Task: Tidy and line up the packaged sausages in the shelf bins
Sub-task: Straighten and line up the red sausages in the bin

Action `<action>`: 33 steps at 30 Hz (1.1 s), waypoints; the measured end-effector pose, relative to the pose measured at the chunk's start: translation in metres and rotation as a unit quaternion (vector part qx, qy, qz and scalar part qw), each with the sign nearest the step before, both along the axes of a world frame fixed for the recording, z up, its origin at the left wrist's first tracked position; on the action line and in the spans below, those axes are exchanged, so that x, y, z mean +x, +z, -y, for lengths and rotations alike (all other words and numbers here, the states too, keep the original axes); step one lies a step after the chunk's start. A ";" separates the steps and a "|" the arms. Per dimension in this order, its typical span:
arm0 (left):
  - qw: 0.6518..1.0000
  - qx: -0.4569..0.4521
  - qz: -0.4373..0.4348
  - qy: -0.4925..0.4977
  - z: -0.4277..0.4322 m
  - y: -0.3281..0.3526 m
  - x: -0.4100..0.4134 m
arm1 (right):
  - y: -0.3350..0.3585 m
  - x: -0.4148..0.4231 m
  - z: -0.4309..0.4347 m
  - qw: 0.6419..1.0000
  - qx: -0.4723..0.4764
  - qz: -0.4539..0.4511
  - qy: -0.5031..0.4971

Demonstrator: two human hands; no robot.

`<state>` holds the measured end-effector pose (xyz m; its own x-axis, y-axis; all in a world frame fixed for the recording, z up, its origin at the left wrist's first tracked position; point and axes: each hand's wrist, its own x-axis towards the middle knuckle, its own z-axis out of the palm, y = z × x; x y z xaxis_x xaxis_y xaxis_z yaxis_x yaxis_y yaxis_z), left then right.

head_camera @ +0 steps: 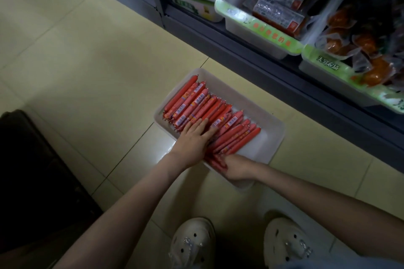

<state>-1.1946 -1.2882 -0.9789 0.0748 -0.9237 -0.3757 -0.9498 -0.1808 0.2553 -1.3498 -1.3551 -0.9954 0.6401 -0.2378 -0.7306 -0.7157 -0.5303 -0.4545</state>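
The sausages (196, 105) lie in a white tray (271, 129) on the floor (87, 61). The left hand (192, 140) lies flat and open on them. The right hand (237, 169) grips a few at the tray's near end

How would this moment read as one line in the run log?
bin: on floor | sausages: side by side in bin | left hand: pressing flat on sausages | right hand: grips several sausages at near end

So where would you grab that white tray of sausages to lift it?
By the raised rim of the tray at its two short ends, coming in from both sides together: it is long and shallow, and the sausages lie loose, so keep it level.
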 end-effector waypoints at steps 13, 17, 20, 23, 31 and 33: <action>0.990 -0.065 -0.114 -0.052 -0.005 0.034 -0.016 | 0.097 0.001 0.046 0.984 0.020 0.131 -0.118; 0.960 -0.158 -0.209 0.095 0.006 0.058 -0.027 | 0.122 -0.003 0.059 0.910 -0.001 0.304 -0.282; 0.934 -0.201 -0.259 0.144 0.014 0.080 -0.031 | 0.140 -0.006 0.056 0.837 0.058 0.428 -0.336; 0.919 -0.257 -0.267 0.132 0.018 0.097 -0.033 | 0.161 -0.006 0.046 0.796 0.056 0.510 -0.321; 0.876 -0.411 -0.234 0.093 0.025 0.116 -0.032 | 0.177 -0.005 0.035 0.723 0.002 0.639 -0.263; 0.872 -0.422 -0.232 0.090 0.026 0.116 -0.032 | 0.180 -0.004 0.036 0.723 0.002 0.643 -0.253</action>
<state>-1.2264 -1.3137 -0.8626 0.2682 -0.8746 0.4038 -0.6850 0.1216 0.7183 -1.3534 -1.3911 -0.8155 0.6217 -0.6794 0.3898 0.1974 -0.3457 -0.9173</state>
